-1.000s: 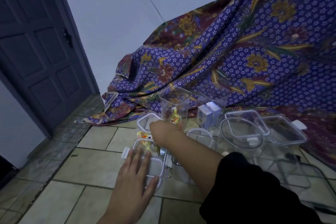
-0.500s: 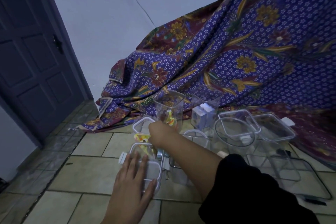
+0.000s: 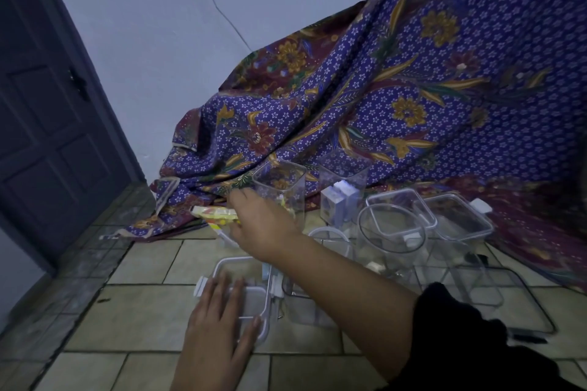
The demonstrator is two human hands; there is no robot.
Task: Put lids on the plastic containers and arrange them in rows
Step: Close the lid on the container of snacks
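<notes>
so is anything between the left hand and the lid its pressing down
Nothing visible. The left hand lies flat, straight on the container lid. The yellow packet is held up off it in the right hand, beside the tall open container.

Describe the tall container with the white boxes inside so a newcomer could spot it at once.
Find the purple floral cloth draped down to the tiled floor. At its lower edge stand two tall clear lidless square containers. Take the right container, holding small white boxes; the left container stands just behind the right hand, which grips a yellow packet.
</notes>
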